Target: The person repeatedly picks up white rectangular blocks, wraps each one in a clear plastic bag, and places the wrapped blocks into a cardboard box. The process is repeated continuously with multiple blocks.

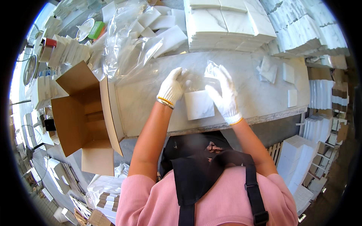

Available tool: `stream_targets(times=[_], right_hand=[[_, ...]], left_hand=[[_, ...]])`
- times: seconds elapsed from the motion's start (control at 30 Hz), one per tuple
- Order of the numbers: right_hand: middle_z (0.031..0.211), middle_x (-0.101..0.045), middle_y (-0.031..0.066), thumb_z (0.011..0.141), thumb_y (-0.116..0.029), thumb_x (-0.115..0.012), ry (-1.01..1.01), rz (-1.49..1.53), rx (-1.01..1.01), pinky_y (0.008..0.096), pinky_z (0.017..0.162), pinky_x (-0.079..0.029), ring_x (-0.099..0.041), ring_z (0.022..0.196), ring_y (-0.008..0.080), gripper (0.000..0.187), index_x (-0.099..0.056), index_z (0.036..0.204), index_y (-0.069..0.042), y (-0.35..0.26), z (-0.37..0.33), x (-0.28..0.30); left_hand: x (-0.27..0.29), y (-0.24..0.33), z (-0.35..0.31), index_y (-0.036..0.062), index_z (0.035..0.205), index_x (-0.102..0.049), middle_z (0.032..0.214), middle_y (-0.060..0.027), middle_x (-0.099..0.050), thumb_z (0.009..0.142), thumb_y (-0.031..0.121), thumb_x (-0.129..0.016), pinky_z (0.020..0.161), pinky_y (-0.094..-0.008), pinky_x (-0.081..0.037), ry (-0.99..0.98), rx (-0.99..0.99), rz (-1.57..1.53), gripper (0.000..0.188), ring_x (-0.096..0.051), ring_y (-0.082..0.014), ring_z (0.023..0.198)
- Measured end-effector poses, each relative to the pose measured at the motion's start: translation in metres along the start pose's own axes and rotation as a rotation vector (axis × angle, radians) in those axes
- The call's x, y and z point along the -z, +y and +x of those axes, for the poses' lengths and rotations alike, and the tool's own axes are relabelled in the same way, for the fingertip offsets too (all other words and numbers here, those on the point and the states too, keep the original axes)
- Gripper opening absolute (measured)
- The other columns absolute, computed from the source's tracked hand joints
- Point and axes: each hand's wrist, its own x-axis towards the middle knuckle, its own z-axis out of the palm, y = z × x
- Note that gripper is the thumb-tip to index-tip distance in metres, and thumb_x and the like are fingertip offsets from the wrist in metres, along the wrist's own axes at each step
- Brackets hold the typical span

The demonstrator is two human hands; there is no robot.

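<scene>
A square white tile [200, 105] lies flat on the pale marble worktop [143, 116], between my two gloved hands. My left hand [171, 87], in a white knitted glove, is to the left of the tile with its fingers curled closed on a thin clear plastic bag [193, 80]. The bag's outline is hard to make out against the marble. My right hand [225, 92], gloved the same way, has its fingers stretched and thumb apart, the thumb close to the tile's upper right corner. Crinkled clear plastic [211, 69] shows at its fingertips.
An open cardboard box [77, 124] stands left of the worktop. Loose clear plastic bags [124, 52] lie at the back left, beside white sheets [171, 39]. Tall tile stacks [230, 26] rise at the back. Small tile pieces [288, 72] sit at the right.
</scene>
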Motion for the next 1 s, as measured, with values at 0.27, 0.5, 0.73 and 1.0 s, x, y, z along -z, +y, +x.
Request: stream_targets(times=[0.27, 0.5, 0.73, 1.0], right_hand=[[0.148, -0.051, 0.0159, 0.089, -0.051, -0.069, -0.398, -0.532, 0.395, 0.0552, 0.115, -0.035, -0.048, 0.136, 0.0365, 0.064, -0.059, 0.143, -0.019, 0.004, -0.027, -0.037], [0.100, -0.068, 0.0048, 0.090, -0.043, -0.067, -0.459, -0.459, 0.443, 0.0432, 0.086, -0.051, -0.065, 0.094, 0.0268, 0.039, -0.071, 0.118, -0.017, 0.031, 0.019, -0.041], [0.114, -0.070, 0.0106, 0.086, -0.035, -0.077, -0.003, -0.397, 0.200, 0.0447, 0.100, -0.050, -0.066, 0.106, 0.0320, 0.040, -0.072, 0.120, -0.013, 0.076, 0.063, 0.087], [0.156, -0.042, 0.0151, 0.063, -0.045, -0.090, -0.368, -0.964, -0.101, 0.0515, 0.118, -0.032, -0.039, 0.144, 0.0391, 0.107, -0.040, 0.155, -0.022, 0.170, 0.069, 0.230]], left_hand=[[0.011, 0.000, 0.004, 0.0078, 0.120, -0.059, 0.127, -0.0154, -0.066, 0.101, 0.027, -0.062, 0.091, -0.0435, -0.054, -0.021, 0.044, 0.072, 0.027, -0.063, -0.0347, 0.115], [0.008, 0.002, 0.003, -0.0010, 0.128, -0.053, 0.133, -0.0235, -0.061, 0.103, 0.026, -0.056, 0.104, -0.0515, -0.049, -0.079, 0.024, 0.140, 0.037, -0.058, -0.0391, 0.127], [0.004, -0.001, -0.002, 0.0042, 0.114, -0.060, 0.127, -0.0149, -0.066, 0.101, 0.031, -0.062, 0.095, -0.0467, -0.050, 0.101, -0.068, 0.330, 0.030, -0.063, -0.0341, 0.123], [0.011, -0.002, 0.001, 0.0077, 0.110, -0.061, 0.124, -0.0125, -0.070, 0.100, 0.033, -0.062, 0.096, -0.0439, -0.049, 0.061, -0.090, 0.386, 0.027, -0.063, -0.0311, 0.124]])
